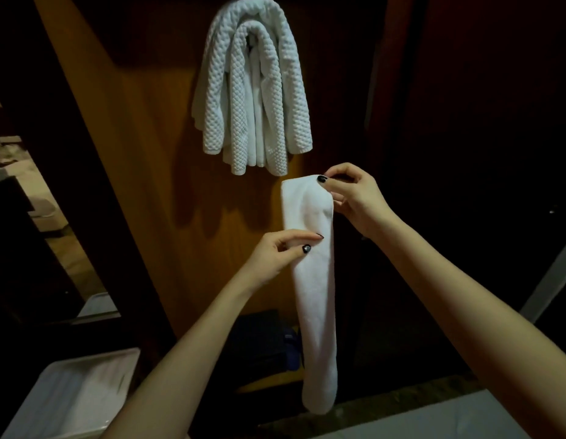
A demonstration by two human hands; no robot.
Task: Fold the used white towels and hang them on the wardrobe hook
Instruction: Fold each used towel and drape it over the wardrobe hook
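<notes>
A long, narrow folded white towel [316, 296] hangs straight down in front of the wooden wardrobe panel [142, 153]. My right hand [354, 198] pinches its top end. My left hand [281, 251] pinches its left edge a little lower. Above them, several textured white towels [253, 90] hang draped together high on the panel; the hook under them is hidden.
A white tray-like container [73, 391] sits at the lower left. A dark bag or box [262, 340] stands on the wardrobe floor behind the hanging towel. The dark wardrobe interior fills the right side. A white surface [449, 419] lies at the bottom right.
</notes>
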